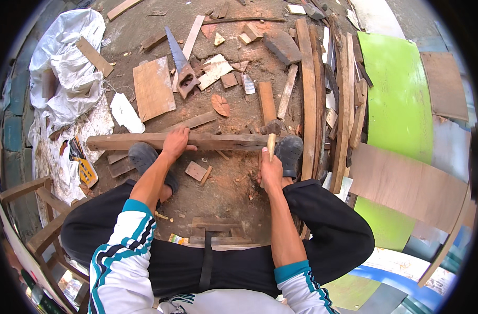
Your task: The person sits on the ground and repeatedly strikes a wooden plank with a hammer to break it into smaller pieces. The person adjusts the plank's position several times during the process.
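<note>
A long wooden beam lies crosswise in front of me, its ends by my two dark clogs. My left hand grips it left of the middle, fingers over the far side. In my right hand is a hammer, held by its pale wooden handle near the beam's right end. The dark hammer head shows just beyond the beam. A small wood block and a thin strip lie on the ground between my feet.
A handsaw lies beyond the beam, beside a square board. Long planks and green sheets are on the right. At left are a white sack and a wooden frame. Offcuts litter the ground.
</note>
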A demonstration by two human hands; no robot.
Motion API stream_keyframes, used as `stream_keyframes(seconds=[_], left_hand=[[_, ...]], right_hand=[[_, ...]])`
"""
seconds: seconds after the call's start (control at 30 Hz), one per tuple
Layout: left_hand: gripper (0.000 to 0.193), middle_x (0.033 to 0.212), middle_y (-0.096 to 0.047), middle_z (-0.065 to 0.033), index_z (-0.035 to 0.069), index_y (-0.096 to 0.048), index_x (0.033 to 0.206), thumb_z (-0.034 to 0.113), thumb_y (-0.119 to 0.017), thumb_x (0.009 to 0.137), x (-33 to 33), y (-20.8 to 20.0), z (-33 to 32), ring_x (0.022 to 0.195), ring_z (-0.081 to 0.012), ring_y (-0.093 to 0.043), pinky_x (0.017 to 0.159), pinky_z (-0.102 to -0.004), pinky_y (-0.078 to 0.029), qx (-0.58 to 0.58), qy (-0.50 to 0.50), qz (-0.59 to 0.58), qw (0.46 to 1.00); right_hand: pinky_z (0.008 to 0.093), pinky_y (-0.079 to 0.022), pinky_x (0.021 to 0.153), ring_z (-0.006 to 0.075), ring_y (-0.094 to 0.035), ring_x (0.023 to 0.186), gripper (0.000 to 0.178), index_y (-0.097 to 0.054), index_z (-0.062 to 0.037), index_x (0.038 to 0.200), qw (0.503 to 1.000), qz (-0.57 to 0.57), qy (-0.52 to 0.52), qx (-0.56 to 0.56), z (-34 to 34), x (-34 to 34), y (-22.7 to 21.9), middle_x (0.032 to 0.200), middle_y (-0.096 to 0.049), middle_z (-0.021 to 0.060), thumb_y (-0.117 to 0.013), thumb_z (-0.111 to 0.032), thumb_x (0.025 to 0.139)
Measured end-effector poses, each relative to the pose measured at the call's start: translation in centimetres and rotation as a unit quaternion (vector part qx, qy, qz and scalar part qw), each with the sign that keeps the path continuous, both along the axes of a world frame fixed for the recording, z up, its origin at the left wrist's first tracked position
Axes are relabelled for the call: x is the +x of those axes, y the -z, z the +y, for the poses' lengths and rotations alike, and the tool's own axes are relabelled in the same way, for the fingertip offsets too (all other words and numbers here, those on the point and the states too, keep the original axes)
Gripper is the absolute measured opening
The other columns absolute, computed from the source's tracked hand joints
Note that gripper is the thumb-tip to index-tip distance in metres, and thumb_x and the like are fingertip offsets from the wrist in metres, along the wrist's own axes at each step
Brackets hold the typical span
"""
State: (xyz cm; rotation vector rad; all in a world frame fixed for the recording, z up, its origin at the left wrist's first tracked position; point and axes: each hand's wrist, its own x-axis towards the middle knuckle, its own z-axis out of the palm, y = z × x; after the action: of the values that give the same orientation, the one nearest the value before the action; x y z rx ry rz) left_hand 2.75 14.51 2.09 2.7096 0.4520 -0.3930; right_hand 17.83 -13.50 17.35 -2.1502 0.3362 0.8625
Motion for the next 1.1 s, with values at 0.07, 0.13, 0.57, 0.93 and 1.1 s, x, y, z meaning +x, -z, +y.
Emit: stream_keyframes(seconds=[0.07,0.13,0.57,0.93,1.1], left_hand=[[0.077,0.124,-0.060,-0.0149,0.001,-0.057,0.118,0.056,-0.080,0.070,0.8,-1.7,-1.3,0.120,-0.0310,-0.059,0.099,-0.0417,-0.048,0.025,-0.020,0.023,0.999],[0.075,0.115,-0.061,-0.0130,0.002,-0.057,0.117,0.053,-0.082,0.068,0.9,-1.4,-2.0,0.113,-0.0313,-0.061,0.096,-0.0432,-0.049,0.085,-0.045,0.015,0.995],[0.068,0.105,-0.060,-0.0114,0.007,-0.056,0.110,0.055,-0.082,0.069,1.9,-1.5,-0.7,0.099,-0.0284,-0.065,0.073,-0.0386,-0.056,0.106,0.104,0.024,0.989],[0.071,0.104,-0.058,-0.0109,0.006,-0.057,0.113,0.066,-0.071,0.078,1.0,-0.3,1.6,0.106,-0.0281,-0.057,0.095,-0.0400,-0.043,0.023,0.149,-0.067,0.986],[0.068,0.126,-0.056,-0.0119,0.005,-0.058,0.117,0.060,-0.073,0.078,1.5,0.1,1.9,0.125,-0.0291,-0.050,0.109,-0.0412,-0.037,0.007,0.173,-0.053,0.983]], right_hand=[[0.0345,-0.042,0.037,0.0161,-0.052,0.042,0.051,-0.050,-0.0029,0.080,1.000,-0.021,0.020,0.000,-0.6,-0.5,-0.5,0.057,-0.047,0.0028,-0.051,-0.049,0.103],[0.0347,-0.042,0.037,0.0164,-0.053,0.042,0.052,-0.050,-0.0023,0.081,0.999,-0.019,0.031,0.013,-0.1,-0.8,-0.9,0.057,-0.047,0.0032,-0.050,-0.049,0.103],[0.0496,-0.048,0.073,0.0376,-0.068,0.080,0.069,-0.065,0.0018,0.088,0.997,-0.068,-0.015,-0.030,-1.9,-4.9,7.0,0.074,-0.064,0.0189,-0.050,-0.065,0.096],[0.0447,-0.047,0.068,0.0323,-0.060,0.067,0.050,-0.064,0.0033,0.089,0.995,-0.073,-0.061,-0.040,0.3,-3.7,7.7,0.069,-0.060,0.0185,-0.067,-0.047,0.092],[0.0443,-0.047,0.065,0.0272,-0.060,0.065,0.043,-0.063,0.0043,0.086,0.989,-0.118,0.052,0.069,1.0,-3.5,6.6,0.066,-0.059,0.0167,-0.067,-0.038,0.093]])
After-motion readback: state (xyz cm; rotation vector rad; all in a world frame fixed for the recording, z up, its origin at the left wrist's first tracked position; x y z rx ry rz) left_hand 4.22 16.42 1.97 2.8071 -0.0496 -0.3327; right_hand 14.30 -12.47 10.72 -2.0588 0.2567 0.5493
